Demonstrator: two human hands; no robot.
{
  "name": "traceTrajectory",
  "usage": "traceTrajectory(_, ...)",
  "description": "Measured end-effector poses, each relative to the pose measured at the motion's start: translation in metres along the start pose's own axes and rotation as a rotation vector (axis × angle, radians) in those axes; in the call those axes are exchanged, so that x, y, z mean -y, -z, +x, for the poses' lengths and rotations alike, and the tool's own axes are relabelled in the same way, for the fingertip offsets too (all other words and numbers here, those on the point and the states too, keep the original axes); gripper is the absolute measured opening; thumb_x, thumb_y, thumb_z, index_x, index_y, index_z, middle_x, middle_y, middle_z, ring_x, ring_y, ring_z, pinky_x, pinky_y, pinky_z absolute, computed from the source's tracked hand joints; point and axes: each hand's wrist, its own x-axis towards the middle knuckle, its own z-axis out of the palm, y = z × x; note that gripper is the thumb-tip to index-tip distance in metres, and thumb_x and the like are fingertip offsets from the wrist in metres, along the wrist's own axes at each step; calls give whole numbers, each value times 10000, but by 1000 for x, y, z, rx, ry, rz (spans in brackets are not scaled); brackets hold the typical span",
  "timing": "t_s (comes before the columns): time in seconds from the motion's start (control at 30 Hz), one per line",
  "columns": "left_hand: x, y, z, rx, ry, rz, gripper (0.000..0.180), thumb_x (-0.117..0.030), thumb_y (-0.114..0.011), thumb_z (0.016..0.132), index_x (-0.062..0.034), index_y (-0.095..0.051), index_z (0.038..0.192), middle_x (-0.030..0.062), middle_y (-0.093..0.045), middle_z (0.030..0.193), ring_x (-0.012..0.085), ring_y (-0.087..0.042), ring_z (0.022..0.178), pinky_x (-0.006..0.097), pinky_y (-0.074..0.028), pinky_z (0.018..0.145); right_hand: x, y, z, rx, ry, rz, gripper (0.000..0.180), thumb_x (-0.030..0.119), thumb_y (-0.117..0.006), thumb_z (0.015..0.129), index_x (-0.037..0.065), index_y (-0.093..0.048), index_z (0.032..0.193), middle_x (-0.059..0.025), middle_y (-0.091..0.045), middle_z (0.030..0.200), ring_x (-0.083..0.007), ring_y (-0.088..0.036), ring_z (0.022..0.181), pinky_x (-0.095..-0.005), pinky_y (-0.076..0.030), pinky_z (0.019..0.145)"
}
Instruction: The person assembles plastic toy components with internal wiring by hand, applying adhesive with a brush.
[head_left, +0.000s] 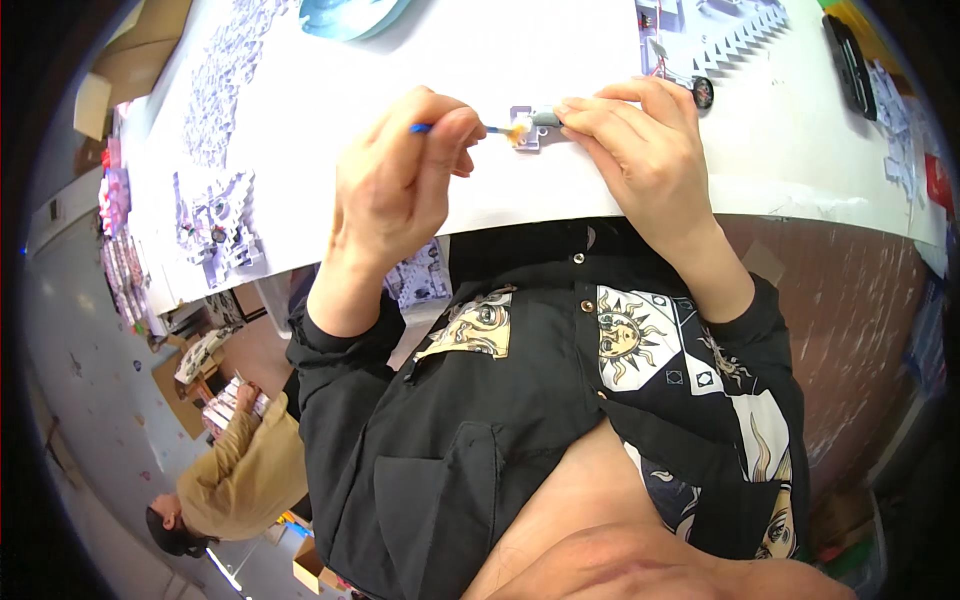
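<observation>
Head view looks down on a white table [520,195] whose near edge runs just past a black patterned shirt [560,400]. Left hand [400,185] is curled closed, thumb and fingers pinching a thin blue-handled brush [470,127] that points right. Its pale bristle tip touches a small white plastic part [528,128] lying on the table between the two hands. Right hand [640,150] bends over that part from the right, fingertips closed on its grey end and pressing it down.

Far right of the hands lies a small wheeled piece with a black wheel [703,93]. A pile of white plastic pieces [215,215] sits at the left, and a light blue dish [345,15] at the far edge. Another person in a tan top [245,475] appears at lower left.
</observation>
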Motion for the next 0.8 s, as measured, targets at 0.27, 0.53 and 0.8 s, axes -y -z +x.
traceTrajectory(0.27, 0, 2, 8, 17, -49, 51, 85, -1, -544, 924, 42, -580, 861, 85, -613, 766, 154, -624, 571, 247, -490, 499, -2, -2, 1, 1, 2, 20, 123, 105, -680, 750, 79, -689, 870, 10, -698, 858, -152, -587, 910, -336, -394, 867)
traceTrajectory(0.53, -1, 2, 5, -32, -57, 32, 49, -22, -567, 913, 15, -589, 890, 84, -605, 773, 179, -617, 559, 258, -489, 503, -1, -2, 3, 6, 3, 6, 111, 112, -672, 762, 84, -691, 867, 12, -699, 859, -151, -586, 916, -334, -395, 869)
traceTrajectory(0.8, -8, 1, 11, -4, -42, 59, 69, -3, -570, 900, 33, -592, 846, 100, -586, 752, 180, -604, 550, 287, -486, 508, -1, -3, 3, 6, 12, 4, 117, 125, -667, 766, 83, -691, 874, 14, -700, 871, -149, -586, 915, -335, -397, 880)
